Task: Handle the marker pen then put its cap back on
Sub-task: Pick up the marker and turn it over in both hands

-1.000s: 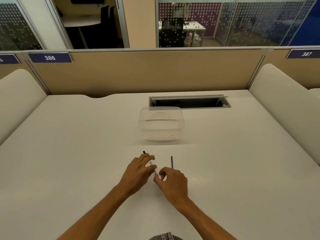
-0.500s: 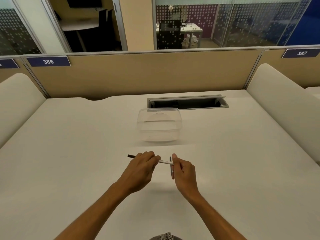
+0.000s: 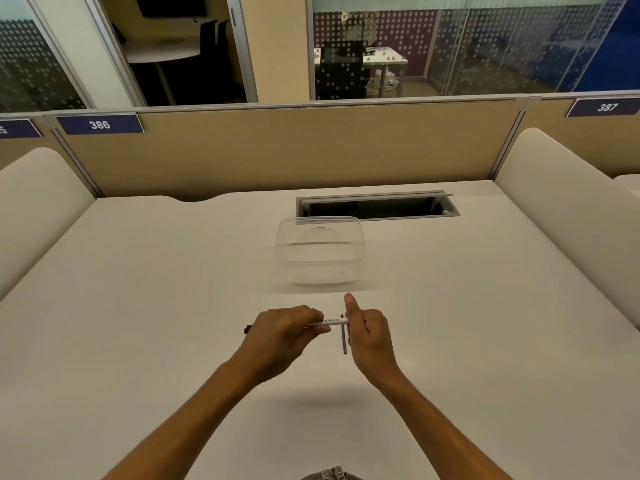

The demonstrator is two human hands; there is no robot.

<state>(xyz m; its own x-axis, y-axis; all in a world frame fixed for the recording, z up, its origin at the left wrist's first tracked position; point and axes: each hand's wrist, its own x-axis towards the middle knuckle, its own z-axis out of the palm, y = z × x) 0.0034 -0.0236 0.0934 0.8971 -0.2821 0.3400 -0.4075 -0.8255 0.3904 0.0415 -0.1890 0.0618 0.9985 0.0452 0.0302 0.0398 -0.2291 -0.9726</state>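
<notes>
Head view, nearest first: my two forearms reach in over the white desk (image 3: 138,306), both lifted clear of it. My left hand (image 3: 284,336) curls its fingers round the barrel of the marker pen (image 3: 330,321), which lies level between my hands, its dark end poking out past my left knuckles. My right hand (image 3: 369,332) closes on the pen's other end with the thumb raised; whether the cap sits inside that fist I cannot tell. A thin dark stick (image 3: 344,339) lies on the desk under the pen. I judge the best way is to keep the barrel steady with the left and pull or push straight along its axis, no twisting sideways. Beyond stands a clear plastic container (image 3: 320,252), then the cable slot (image 3: 377,206).
</notes>
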